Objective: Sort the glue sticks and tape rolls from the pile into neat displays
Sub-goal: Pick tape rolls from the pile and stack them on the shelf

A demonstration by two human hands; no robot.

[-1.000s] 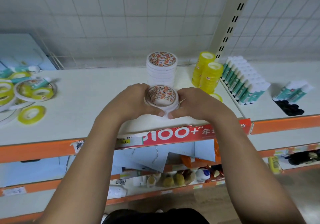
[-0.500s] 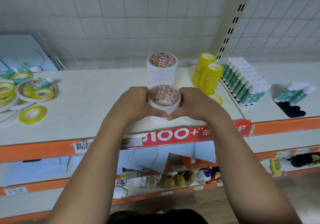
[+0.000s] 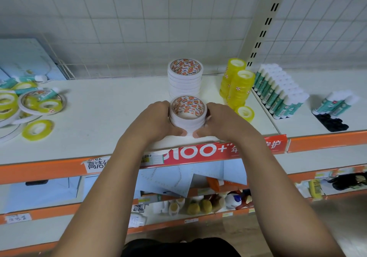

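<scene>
A short stack of white tape rolls [image 3: 187, 115] with red-orange printed cores stands near the shelf's front edge. My left hand [image 3: 156, 120] and my right hand [image 3: 220, 120] curl round its two sides, thumbs meeting in front. Behind it rises a taller stack of the same white rolls [image 3: 185, 77]. Two stacks of yellow tape rolls [image 3: 237, 86] stand to the right, with a single yellow roll [image 3: 245, 112] lying beside them. Green-and-white glue sticks [image 3: 278, 93] stand in rows further right. A mixed pile of tape rolls and glue sticks [image 3: 29, 103] lies at the left.
The white shelf [image 3: 103, 121] has an orange front edge with a red price strip [image 3: 200, 151]. A few loose glue sticks [image 3: 337, 102] and a black object [image 3: 329, 122] lie at the far right. Lower shelves hold blue paper bags and small goods.
The short stack between my hands has settled a little further back on the shelf, and my hands have closed more evenly round it. Everything else stays in place.
</scene>
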